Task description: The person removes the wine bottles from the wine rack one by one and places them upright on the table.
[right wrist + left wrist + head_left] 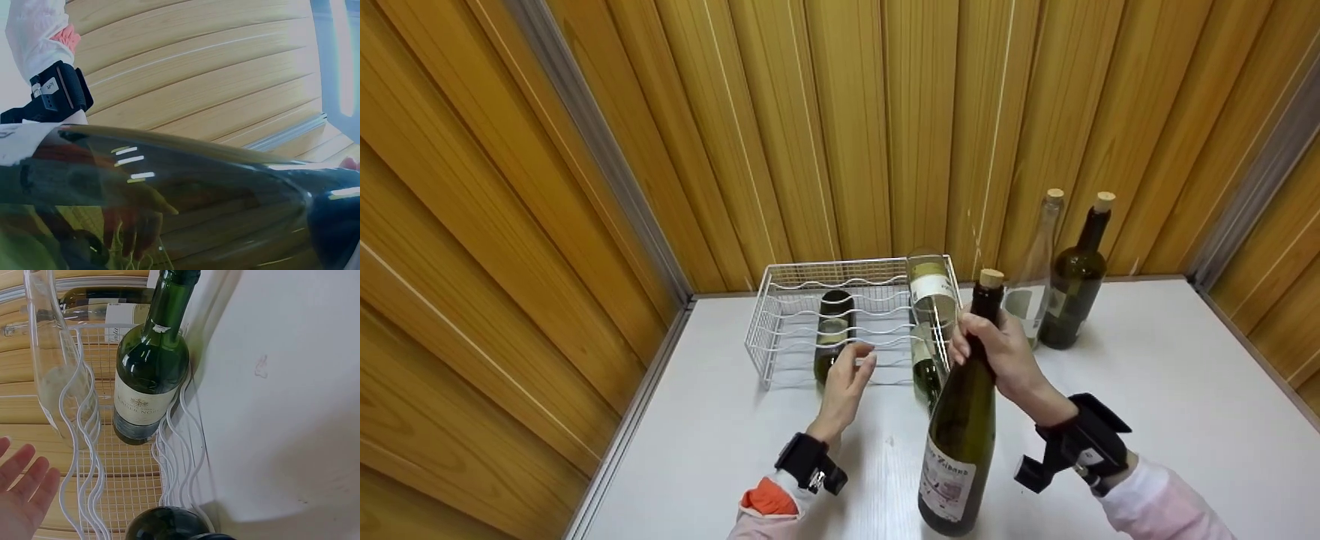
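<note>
My right hand (1001, 352) grips a corked wine bottle (960, 442) round its neck. It is held tilted in front of the rack, its labelled base toward me; in the right wrist view its dark glass (197, 197) fills the lower part. My left hand (846, 382) has its fingers extended over the near left of the white wire rack (877, 341), by a dark bottle (835, 330) lying in the lower level. At the rack's right side, a clear bottle (934, 289) lies on top and a green bottle (149, 371) below.
Behind the right hand stand a corked clear bottle (1046, 247) and a corked dark bottle (1076, 285). A wood-panelled wall (847, 135) rises behind the white table (682, 450), with further panels at the left and right.
</note>
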`<state>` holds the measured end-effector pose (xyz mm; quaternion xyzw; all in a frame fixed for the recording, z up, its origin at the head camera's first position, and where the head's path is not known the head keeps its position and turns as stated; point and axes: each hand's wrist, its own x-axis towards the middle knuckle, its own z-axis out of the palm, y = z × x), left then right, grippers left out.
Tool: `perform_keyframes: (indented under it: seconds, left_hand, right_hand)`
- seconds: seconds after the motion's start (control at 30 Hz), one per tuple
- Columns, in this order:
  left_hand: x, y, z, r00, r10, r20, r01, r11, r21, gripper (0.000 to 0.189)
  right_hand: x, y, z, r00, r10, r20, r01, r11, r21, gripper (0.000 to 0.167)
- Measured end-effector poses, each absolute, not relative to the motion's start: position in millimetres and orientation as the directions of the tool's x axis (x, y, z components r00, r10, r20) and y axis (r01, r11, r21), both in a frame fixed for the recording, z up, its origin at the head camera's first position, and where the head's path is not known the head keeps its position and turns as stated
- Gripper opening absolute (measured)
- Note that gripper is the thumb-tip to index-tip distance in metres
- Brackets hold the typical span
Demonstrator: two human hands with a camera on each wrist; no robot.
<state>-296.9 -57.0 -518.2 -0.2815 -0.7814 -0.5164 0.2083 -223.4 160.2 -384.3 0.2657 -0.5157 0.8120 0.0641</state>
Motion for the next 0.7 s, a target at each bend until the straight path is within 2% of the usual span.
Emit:
perform_keyframes:
  seconds: [0.23, 0.5, 0.7]
  left_hand:
    - [-297, -60, -518, -0.761, 0.237, 0.604, 0.648, 0.313, 0.694, 0.019]
    - [-296, -61, -522, -0.781, 0.261, 0.568, 0.625, 0.323, 0.711, 0.03]
    - [-294, -62, -525, -0.806, 0.28, 0.521, 0.591, 0.329, 0.737, 0.031]
  right_hand:
    - [-218, 179, -387, -0.85, -0.17, 0.498, -0.394, -0.421, -0.817, 0.014]
    - [-216, 204, -389, -0.841, -0.164, 0.515, -0.416, -0.411, -0.811, 0.015]
    - [-218, 225, -389, -0.864, -0.094, 0.495, -0.43, -0.373, -0.822, 0.015]
